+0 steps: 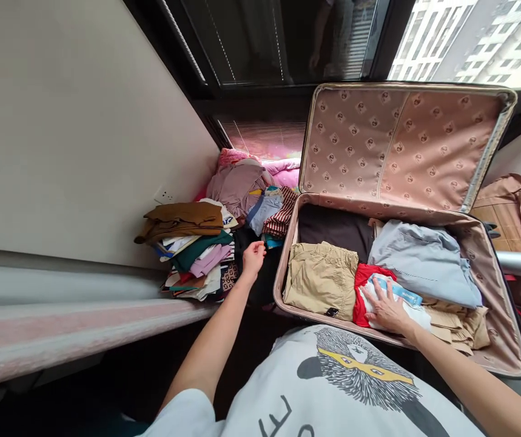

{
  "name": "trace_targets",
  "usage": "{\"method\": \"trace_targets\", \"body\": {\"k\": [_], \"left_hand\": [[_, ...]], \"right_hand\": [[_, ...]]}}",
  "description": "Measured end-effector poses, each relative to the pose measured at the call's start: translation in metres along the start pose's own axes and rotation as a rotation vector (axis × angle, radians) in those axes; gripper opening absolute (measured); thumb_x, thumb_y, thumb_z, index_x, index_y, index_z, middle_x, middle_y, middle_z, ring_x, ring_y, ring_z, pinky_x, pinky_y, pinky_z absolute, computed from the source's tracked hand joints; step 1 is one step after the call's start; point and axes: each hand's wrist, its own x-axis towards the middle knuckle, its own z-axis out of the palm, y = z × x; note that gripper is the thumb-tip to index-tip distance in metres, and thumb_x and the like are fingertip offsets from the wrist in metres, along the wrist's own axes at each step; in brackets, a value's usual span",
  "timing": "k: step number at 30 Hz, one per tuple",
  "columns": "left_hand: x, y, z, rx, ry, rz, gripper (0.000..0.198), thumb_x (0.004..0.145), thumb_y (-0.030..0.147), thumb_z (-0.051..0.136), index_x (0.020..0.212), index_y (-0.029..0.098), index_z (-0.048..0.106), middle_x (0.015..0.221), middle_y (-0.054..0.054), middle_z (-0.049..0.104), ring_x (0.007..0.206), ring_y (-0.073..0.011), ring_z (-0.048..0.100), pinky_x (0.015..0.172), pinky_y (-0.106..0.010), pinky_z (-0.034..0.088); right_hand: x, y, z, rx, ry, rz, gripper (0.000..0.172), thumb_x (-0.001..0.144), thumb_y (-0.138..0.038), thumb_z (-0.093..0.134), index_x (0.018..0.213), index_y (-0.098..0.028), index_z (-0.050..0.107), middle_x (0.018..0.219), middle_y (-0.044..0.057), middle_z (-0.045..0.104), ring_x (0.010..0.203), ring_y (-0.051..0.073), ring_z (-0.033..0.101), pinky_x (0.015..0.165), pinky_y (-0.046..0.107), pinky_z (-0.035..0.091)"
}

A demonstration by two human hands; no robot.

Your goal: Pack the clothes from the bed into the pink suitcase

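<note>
Two hands, one suitcase, perhaps six garments

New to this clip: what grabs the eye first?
An open suitcase, its pink patterned lid propped against the window, fills the right side, packed with folded clothes. The right hand lies flat on a white and blue garment inside it. The left hand hovers open beside a mixed clothes pile by the left wall.

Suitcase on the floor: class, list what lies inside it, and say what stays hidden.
Inside the suitcase: khaki garment, dark garment, grey-blue garment, red garment, and a white-and-blue piece under the right hand. Whatever lies beneath these layers is covered.
</note>
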Motion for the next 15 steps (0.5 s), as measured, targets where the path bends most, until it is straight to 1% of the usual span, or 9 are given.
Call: {"method": "trace_targets", "body": {"k": [2,5,6,8,10,12,13,15], "left_hand": [[0.04,0.005,-0.002,0.073,0.036,0.009,0.025,0.093,0.029,0.062,0.112,0.016,0.071,0.111,-0.014,0.077,0.103,-0.0247,0.075,0.094,-0.034,0.055],[0.099,0.022,0.01,0.138,0.033,0.038,0.027,0.092,0.025,0.066,0.115,0.013,0.07,0.127,-0.02,0.072,0.126,-0.0298,0.066,0.109,-0.037,0.045],[0.116,0.028,0.017,0.158,0.021,0.046,0.03,0.09,0.025,0.068,0.117,0.012,0.069,0.132,-0.022,0.069,0.131,-0.0312,0.062,0.112,-0.037,0.042],[0.146,0.04,0.035,0.19,-0.009,0.059,0.038,0.085,0.024,0.075,0.119,0.01,0.067,0.142,-0.025,0.062,0.14,-0.0335,0.055,0.116,-0.038,0.038],[0.169,0.049,0.053,0.213,-0.039,0.06,0.05,0.077,0.023,0.084,0.121,0.011,0.065,0.148,-0.026,0.057,0.144,-0.0361,0.05,0.118,-0.04,0.035],[0.184,0.055,0.071,0.231,-0.054,0.04,0.06,0.069,0.022,0.091,0.121,0.011,0.064,0.152,-0.027,0.052,0.145,-0.0398,0.047,0.118,-0.045,0.036],[0.189,0.056,0.078,0.238,-0.052,0.025,0.061,0.067,0.02,0.092,0.12,0.011,0.064,0.153,-0.028,0.05,0.145,-0.0419,0.046,0.118,-0.048,0.036],[0.195,0.059,0.089,0.238,-0.03,-0.003,0.056,0.069,0.018,0.09,0.117,0.01,0.064,0.155,-0.031,0.046,0.147,-0.0461,0.042,0.117,-0.054,0.035]], "right_hand": [[0.001,-0.003,-0.012,-0.029,-0.065,0.03,0.077,0.084,-0.044,0.07,0.158,-0.042,0.05,0.176,0.014,0.024,0.156,0.06,0.019,0.093,0.085,0.044],[0.002,-0.011,-0.032,-0.055,-0.152,0.103,0.087,0.078,-0.04,0.077,0.159,-0.044,0.047,0.176,0.013,0.025,0.156,0.057,0.023,0.1,0.082,0.041],[0.002,-0.014,-0.038,-0.049,-0.149,0.136,0.088,0.077,-0.04,0.077,0.16,-0.044,0.046,0.176,0.013,0.026,0.156,0.055,0.025,0.102,0.081,0.041],[-0.001,-0.023,-0.047,-0.021,-0.09,0.209,0.084,0.082,-0.041,0.072,0.161,-0.042,0.045,0.175,0.013,0.028,0.156,0.052,0.029,0.103,0.077,0.044],[-0.008,-0.034,-0.05,0.022,-0.001,0.279,0.075,0.089,-0.043,0.063,0.162,-0.039,0.045,0.173,0.015,0.031,0.154,0.049,0.035,0.1,0.071,0.049],[-0.019,-0.045,-0.048,0.075,0.064,0.337,0.07,0.092,-0.044,0.057,0.161,-0.037,0.046,0.17,0.016,0.036,0.149,0.048,0.042,0.094,0.066,0.055],[-0.024,-0.051,-0.044,0.104,0.088,0.363,0.069,0.092,-0.044,0.055,0.16,-0.037,0.047,0.168,0.017,0.039,0.146,0.047,0.045,0.091,0.065,0.057],[-0.036,-0.062,-0.036,0.161,0.13,0.408,0.067,0.093,-0.043,0.051,0.159,-0.035,0.048,0.166,0.018,0.042,0.141,0.046,0.051,0.088,0.063,0.058]]}}
